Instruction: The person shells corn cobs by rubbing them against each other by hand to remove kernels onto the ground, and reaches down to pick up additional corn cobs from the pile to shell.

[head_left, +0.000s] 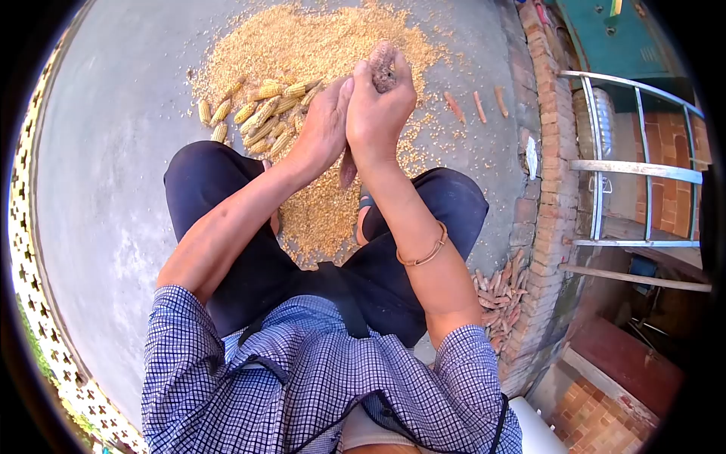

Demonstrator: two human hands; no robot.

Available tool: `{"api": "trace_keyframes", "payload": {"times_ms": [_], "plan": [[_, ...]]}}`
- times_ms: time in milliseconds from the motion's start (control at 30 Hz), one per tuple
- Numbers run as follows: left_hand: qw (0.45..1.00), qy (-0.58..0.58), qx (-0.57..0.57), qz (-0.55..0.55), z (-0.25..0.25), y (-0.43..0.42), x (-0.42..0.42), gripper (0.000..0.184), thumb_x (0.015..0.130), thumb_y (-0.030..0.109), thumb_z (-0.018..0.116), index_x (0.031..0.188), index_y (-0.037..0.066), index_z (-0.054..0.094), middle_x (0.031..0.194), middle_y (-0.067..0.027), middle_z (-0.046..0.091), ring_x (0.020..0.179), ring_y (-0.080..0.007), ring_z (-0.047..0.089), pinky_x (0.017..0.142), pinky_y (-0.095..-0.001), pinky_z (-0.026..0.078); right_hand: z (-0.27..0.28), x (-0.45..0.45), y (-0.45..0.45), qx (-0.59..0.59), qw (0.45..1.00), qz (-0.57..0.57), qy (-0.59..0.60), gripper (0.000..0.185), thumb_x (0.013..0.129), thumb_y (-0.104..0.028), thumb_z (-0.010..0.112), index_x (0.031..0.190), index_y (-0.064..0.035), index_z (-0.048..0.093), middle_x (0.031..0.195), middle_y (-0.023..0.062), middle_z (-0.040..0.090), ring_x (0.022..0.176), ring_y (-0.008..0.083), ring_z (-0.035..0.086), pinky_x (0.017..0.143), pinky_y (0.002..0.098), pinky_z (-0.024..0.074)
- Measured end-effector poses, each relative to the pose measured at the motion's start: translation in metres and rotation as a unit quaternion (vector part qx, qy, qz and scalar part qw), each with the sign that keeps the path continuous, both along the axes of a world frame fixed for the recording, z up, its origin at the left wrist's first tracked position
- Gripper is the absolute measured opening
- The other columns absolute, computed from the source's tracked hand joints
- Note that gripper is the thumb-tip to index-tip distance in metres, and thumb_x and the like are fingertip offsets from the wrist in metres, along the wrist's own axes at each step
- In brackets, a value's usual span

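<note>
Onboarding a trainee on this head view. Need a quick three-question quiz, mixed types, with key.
1. Open: What shows between the thumb and fingers of the right hand?
2. True or false: The yellow ears lie by the person's right knee.
3. Choice: The cob heap lies against which?
A. lattice wall
B. brick wall
C. left foot

Key:
1. A bare cob.
2. False; they lie on the left side, beyond the left knee.
3. B.
</note>
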State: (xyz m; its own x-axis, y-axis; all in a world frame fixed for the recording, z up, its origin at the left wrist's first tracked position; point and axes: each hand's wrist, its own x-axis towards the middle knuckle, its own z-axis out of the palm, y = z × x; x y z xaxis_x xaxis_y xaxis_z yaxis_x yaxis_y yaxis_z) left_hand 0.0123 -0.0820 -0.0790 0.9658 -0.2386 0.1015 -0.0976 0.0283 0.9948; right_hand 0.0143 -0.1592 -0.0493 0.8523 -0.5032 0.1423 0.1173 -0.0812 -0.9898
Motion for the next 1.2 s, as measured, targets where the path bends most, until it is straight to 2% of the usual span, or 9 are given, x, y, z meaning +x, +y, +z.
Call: {"api": "trace_keyframes", "payload": {"times_ms": [133, 233, 267, 500, 800, 900, 1000, 1100, 1200], "plan": [[0.995, 0.097, 0.018, -0.021, 0.016, 0.007, -0.005, 0.05, 0.104, 0.042, 0.035, 0.104, -0.002, 0.058, 0.082, -0.007, 0.06, 0.071, -0.0115, 0.055, 0.061, -0.0279, 0.045, -0.012, 0.011, -0.01, -0.049, 0.999, -0.018, -0.011, 0.029, 0.086, -0.011, 0.066, 0.104, 0.0103, 0.06, 0.087, 0.0159, 0.066, 0.079, 0.024, 0.065, 0.072, 0.034, 0.0497], [0.969, 0.243, -0.014, -0.045, 0.03, 0.018, 0.004, 0.048, 0.102, 0.045, 0.04, 0.113, 0.002, 0.058, 0.096, -0.0023, 0.06, 0.063, -0.0037, 0.041, 0.05, -0.0188, 0.032, 0.01, 0.008, -0.021, 0.105, 0.992, 0.021, 0.066, 0.024, 0.087, -0.012, 0.066, 0.102, 0.0061, 0.062, 0.085, 0.0104, 0.066, 0.076, 0.0171, 0.062, 0.068, 0.0306, 0.048], [0.974, 0.224, -0.024, -0.019, 0.031, 0.017, 0.005, 0.047, 0.102, 0.046, 0.042, 0.11, 0.002, 0.059, 0.09, -0.0043, 0.061, 0.055, -0.003, 0.031, 0.046, -0.0193, 0.025, 0.005, 0.01, -0.031, 0.178, 0.979, 0.072, 0.068, 0.022, 0.088, -0.014, 0.069, 0.104, 0.0014, 0.064, 0.093, 0.0062, 0.067, 0.081, 0.0131, 0.062, 0.071, 0.0276, 0.0491], [0.955, 0.24, -0.112, -0.131, 0.048, 0.04, 0.013, 0.047, 0.101, 0.046, 0.042, 0.106, 0.002, 0.058, 0.083, -0.0086, 0.062, 0.053, -0.004, 0.035, 0.044, -0.018, 0.025, 0.01, 0.006, -0.05, 0.123, 0.986, 0.1, 0.047, 0.019, 0.088, -0.015, 0.069, 0.101, -0.0014, 0.067, 0.088, 0.0046, 0.068, 0.076, 0.0106, 0.061, 0.069, 0.0258, 0.0474], [0.957, 0.208, -0.039, -0.198, 0.044, 0.044, 0.014, 0.04, 0.095, 0.04, 0.059, 0.109, 0.002, 0.058, 0.078, -0.0042, 0.056, 0.058, -0.0041, 0.043, 0.045, -0.0192, 0.029, 0.016, -0.006, -0.057, 0.107, 0.975, 0.19, 0.043, 0.019, 0.09, -0.012, 0.067, 0.105, -0.0009, 0.063, 0.084, 0.0042, 0.066, 0.07, 0.0102, 0.06, 0.061, 0.024, 0.0471], [0.961, 0.2, -0.034, -0.187, 0.044, 0.042, 0.009, 0.05, 0.092, 0.036, 0.065, 0.121, -0.003, 0.056, 0.078, -0.0033, 0.056, 0.061, -0.0049, 0.047, 0.048, -0.0199, 0.034, 0.019, -0.01, -0.055, 0.115, 0.974, 0.189, 0.04, 0.016, 0.089, -0.009, 0.068, 0.103, -0.0029, 0.064, 0.082, 0.0025, 0.065, 0.068, 0.0085, 0.06, 0.059, 0.0237, 0.0486], [0.987, 0.083, 0.006, -0.14, 0.04, 0.034, -0.001, 0.069, 0.087, 0.036, 0.071, 0.135, -0.008, 0.046, 0.08, -0.0024, 0.058, 0.065, -0.0053, 0.049, 0.052, -0.0203, 0.037, 0.006, -0.007, -0.054, 0.081, 0.98, 0.18, -0.002, 0.016, 0.088, -0.008, 0.068, 0.103, -0.0028, 0.063, 0.083, 0.0013, 0.065, 0.069, 0.0073, 0.06, 0.06, 0.0228, 0.049], [0.983, 0.122, 0.013, -0.137, 0.047, 0.037, 0.001, 0.077, 0.083, 0.034, 0.076, 0.137, -0.01, 0.043, 0.091, -0.0076, 0.064, 0.079, -0.01, 0.058, 0.065, -0.0238, 0.047, 0.012, -0.007, -0.055, 0.09, 0.978, 0.189, -0.002, 0.016, 0.088, -0.007, 0.069, 0.103, -0.0028, 0.064, 0.084, 0.0004, 0.064, 0.07, 0.0067, 0.06, 0.062, 0.0224, 0.0492], [0.991, 0.0, 0.108, -0.085, 0.033, 0.037, 0.01, 0.077, 0.078, 0.03, 0.081, 0.134, -0.011, 0.047, 0.105, -0.0136, 0.066, 0.095, -0.0145, 0.061, 0.081, -0.0273, 0.05, 0.019, -0.009, -0.053, 0.091, 0.978, 0.186, 0.001, 0.022, 0.09, -0.011, 0.068, 0.107, 0.0001, 0.062, 0.088, 0.0045, 0.066, 0.072, 0.0091, 0.059, 0.064, 0.0247, 0.048]]}}
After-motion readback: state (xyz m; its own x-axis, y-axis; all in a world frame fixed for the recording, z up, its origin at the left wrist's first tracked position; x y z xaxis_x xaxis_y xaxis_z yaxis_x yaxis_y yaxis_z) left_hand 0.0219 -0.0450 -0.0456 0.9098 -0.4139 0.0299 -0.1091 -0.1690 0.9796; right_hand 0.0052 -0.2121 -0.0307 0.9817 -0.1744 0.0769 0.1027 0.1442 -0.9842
